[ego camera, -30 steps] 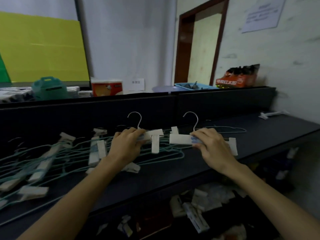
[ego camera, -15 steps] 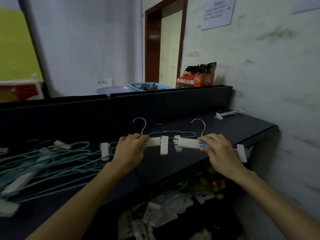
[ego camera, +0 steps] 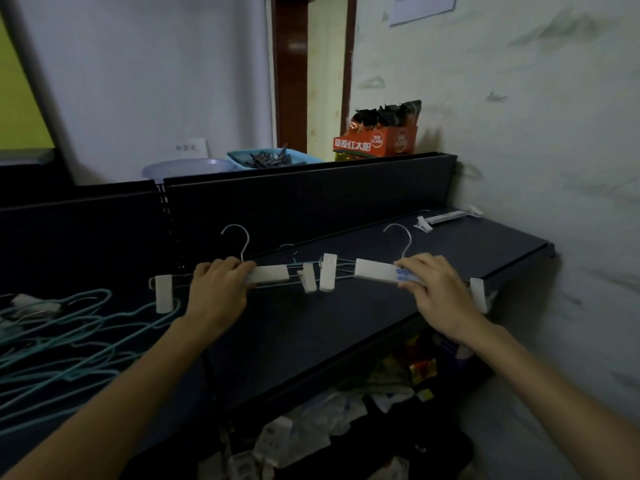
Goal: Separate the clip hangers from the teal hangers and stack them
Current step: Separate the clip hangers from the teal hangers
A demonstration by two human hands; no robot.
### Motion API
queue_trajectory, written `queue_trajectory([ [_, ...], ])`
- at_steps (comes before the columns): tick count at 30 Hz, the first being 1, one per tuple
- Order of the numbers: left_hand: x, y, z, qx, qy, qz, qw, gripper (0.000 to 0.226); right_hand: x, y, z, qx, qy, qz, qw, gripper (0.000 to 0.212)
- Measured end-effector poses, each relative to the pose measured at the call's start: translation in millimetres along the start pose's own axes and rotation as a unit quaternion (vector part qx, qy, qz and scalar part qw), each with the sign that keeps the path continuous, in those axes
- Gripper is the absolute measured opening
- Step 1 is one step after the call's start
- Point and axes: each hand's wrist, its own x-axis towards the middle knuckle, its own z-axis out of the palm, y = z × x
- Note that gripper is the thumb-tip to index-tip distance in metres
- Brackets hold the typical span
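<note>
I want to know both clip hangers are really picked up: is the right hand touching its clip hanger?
Touching. The head view shows the right hand with its fingers curled over the white bar of the right clip hanger, just under its hook.

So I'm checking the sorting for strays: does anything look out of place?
Yes: a teal hanger sits tangled behind the two clip hangers being held, away from the teal pile on the left.

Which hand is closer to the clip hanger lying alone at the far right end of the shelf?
Right. The right hand is below and left of that clip hanger; the left hand is much farther left.
</note>
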Motion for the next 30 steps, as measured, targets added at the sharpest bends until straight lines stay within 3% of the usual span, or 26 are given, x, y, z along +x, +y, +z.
queue_trajectory([
  [6, 2.6, -5.5, -11.4, 0.015, 0.01, -0.039, 0.999, 0.041, 40.0, -18.2, 16.1, 0.017, 0.006, -0.065, 0.998, 0.031],
  [15, 26.0, 20.6, -12.1, 0.01, 0.025, -0.007, 1.0, 0.041, 51.1, -13.9, 16.4, 0.027, 0.012, -0.08, 0.996, 0.032],
  [30, 183.6, 161.1, 92.3, -0.091, -0.004, 0.072, 0.993, 0.041, 93.9, 164.3, -6.2, -0.036, 0.016, -0.019, 0.999, 0.033],
])
